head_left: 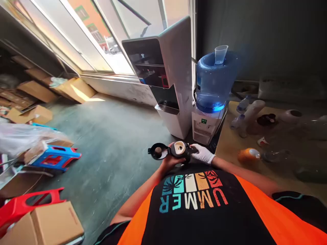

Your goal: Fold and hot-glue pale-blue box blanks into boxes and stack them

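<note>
In front of my chest is a black water bottle (180,148), seen from above, with a pale mouth opening. Its hinged lid (158,151) is flipped out to the left. My left hand (171,161), bare, is wrapped around the bottle's near left side. My right hand (203,154) wears a white glove and is closed on a dark part at the bottle's right side, perhaps its handle. Ahead stands a tall grey and black water dispenser (178,58). Beside it, a smaller white dispenser (200,124) carries a large blue water jug (214,81).
A clear plastic cup (221,54) rests on the jug. On the right, a table (230,139) holds several bottles, including an orange one (248,155). At left are a blue stool (55,158), a red stool (28,206) and cardboard boxes (56,223). Windows line the far wall.
</note>
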The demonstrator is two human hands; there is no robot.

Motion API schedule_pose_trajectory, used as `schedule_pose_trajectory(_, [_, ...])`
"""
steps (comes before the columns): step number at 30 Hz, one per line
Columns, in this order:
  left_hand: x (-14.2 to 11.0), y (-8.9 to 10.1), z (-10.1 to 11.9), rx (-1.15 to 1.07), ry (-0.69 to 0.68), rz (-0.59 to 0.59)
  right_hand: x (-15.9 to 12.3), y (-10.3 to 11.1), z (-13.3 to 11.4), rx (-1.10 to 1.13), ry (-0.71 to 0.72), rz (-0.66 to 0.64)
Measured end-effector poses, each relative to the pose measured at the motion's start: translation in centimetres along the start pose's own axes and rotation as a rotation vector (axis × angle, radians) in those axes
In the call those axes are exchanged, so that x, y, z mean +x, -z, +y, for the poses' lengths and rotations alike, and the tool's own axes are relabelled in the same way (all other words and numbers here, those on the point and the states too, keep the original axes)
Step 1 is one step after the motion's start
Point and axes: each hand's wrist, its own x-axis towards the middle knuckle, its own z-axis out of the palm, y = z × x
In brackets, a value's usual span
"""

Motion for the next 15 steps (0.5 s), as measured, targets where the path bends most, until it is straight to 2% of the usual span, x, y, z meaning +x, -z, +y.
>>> schedule_pose_trajectory(3, [6.3, -0.3, -4.4, 0.019, 0.075, -0.034, 3.5, 1.5, 2.9, -0.148, -0.211, 0.149])
schedule_pose_trajectory(6, [10.8, -1.6, -8.5, 0.048, 0.174, -0.059, 4.8, 2.9, 4.8, -0.264, -0.373, 0.198])
schedule_pose_trajectory(10, [14.9, -4.5, -13.6, 0.114, 0.336, -0.091, 6.6, 4.3, 6.6, -0.377, -0.505, 0.174])
schedule_pose_trajectory(15, [18.6, -9.1, -19.6, 0.196, 0.46, -0.103, 11.4, 5.3, 9.6, -0.492, -0.549, 0.094])
